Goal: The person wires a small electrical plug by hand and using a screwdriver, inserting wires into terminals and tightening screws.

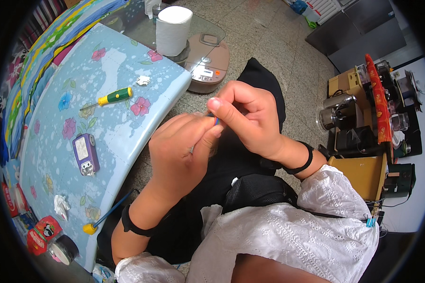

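The left hand (182,146) and the right hand (250,115) both pinched a thin red and blue thing (216,121) above the lap (231,162), and the fingers (229,112) hid most of it. On the table (123,132), to the left, lay a purple box (92,153) with a white label (81,148) too small to read, then a green and yellow screwdriver (114,96). Past those stood a brown cooker (217,56) with a little screen (203,72), near a white paper roll (173,35).

To the right of the flowered table (120,162), the left hand (179,148) and right hand (252,118) pinch a small, mostly hidden red-and-blue piece (216,121). On the table — a screwdriver (115,96) and purple device (85,153); past its far corner — a rice cooker (207,61).
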`<state>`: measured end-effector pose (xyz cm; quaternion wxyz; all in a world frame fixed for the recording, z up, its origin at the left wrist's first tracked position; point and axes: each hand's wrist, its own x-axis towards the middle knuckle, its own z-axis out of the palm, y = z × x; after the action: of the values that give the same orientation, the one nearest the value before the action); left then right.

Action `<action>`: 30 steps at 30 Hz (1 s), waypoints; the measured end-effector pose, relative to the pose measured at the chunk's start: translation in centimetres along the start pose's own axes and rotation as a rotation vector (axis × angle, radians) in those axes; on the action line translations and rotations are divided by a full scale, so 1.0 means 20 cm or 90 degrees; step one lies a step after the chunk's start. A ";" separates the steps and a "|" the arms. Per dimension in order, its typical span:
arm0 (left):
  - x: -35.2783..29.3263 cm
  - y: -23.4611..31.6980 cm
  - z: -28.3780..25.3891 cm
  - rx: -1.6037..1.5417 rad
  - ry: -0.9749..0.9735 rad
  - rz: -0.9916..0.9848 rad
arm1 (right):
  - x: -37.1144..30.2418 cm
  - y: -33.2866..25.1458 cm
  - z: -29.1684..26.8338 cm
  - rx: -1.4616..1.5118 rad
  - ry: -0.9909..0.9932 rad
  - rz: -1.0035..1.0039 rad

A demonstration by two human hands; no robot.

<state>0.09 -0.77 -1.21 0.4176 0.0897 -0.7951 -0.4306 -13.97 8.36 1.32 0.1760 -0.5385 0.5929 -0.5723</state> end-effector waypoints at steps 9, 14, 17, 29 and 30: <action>0.00 -0.01 0.00 -0.221 -0.019 -0.208 | 0.01 0.02 -0.07 0.150 -0.070 0.072; 0.00 -0.04 0.00 -0.274 -0.015 -0.177 | 0.01 0.02 -0.09 0.068 -0.099 0.001; 0.01 -0.02 0.00 -0.345 -0.024 -0.178 | 0.05 0.04 -0.11 0.036 -0.139 -0.082; 0.05 0.00 -0.10 -0.550 -0.195 -0.307 | 0.04 0.06 -0.14 -0.019 -0.153 -0.104; 0.06 0.00 -0.11 -0.533 -0.229 -0.311 | 0.03 0.05 -0.14 -0.020 -0.152 -0.103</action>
<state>1.01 -2.79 0.07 0.1618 0.0224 -0.5699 -0.8053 -17.00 9.02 1.57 0.1903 -0.6516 0.5310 -0.5072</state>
